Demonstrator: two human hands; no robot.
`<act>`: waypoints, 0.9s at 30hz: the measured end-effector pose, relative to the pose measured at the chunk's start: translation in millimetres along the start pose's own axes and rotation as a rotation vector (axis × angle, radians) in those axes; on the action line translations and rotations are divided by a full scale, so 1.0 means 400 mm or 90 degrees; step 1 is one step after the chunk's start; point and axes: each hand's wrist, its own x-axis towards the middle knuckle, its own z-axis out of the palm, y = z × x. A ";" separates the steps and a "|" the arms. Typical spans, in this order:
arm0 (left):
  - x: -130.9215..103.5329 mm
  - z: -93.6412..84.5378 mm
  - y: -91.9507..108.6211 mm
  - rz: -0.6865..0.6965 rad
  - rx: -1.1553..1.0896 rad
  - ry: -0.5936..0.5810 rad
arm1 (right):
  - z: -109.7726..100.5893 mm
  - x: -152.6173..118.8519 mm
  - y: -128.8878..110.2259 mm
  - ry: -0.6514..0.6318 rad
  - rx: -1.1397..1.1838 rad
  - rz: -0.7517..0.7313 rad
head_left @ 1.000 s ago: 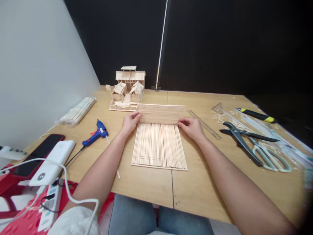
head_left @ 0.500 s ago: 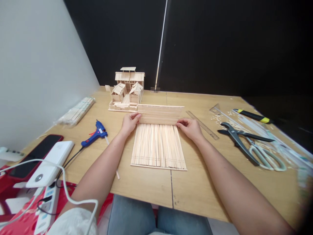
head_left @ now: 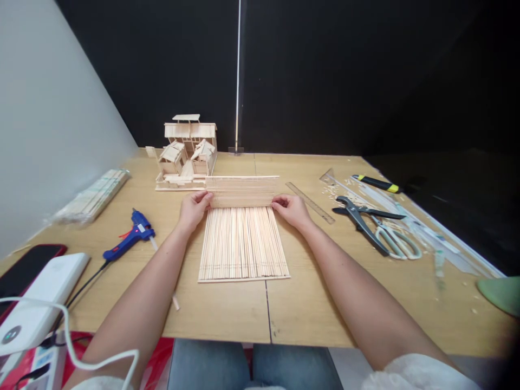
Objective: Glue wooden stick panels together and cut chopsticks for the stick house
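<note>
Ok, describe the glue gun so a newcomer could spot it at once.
On the wooden table, find the stick-built model house at the back. Nearer the person, between the left forearm and the white power bank, lies the glue gun. Unlike its neighbours, it is bright blue, with a red trigger and black cord.

Slender, pale wooden sticks make up the flat panel (head_left: 244, 244), its bare surface ridged and matt, and the upright panel (head_left: 242, 192) has the same unvarnished look. The miniature house (head_left: 190, 131) is raw wood too. Clear, crinkled plastic glints around the stick bundle (head_left: 93, 195). I see smooth blue plastic on the glue gun (head_left: 129, 238), transparent plastic on the ruler (head_left: 311, 203), smooth white plastic on the power bank (head_left: 44, 292), a smooth wood-grained tabletop (head_left: 227, 314), and soft denim jeans (head_left: 211, 363).
</note>
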 end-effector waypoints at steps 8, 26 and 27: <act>-0.001 0.004 -0.008 0.025 0.026 0.011 | -0.005 0.001 0.003 0.002 0.008 -0.016; 0.005 -0.002 -0.016 0.020 0.018 0.001 | -0.006 0.000 -0.003 -0.006 0.004 -0.002; 0.005 -0.002 -0.015 0.019 0.017 -0.002 | -0.005 0.000 -0.003 -0.007 0.005 -0.001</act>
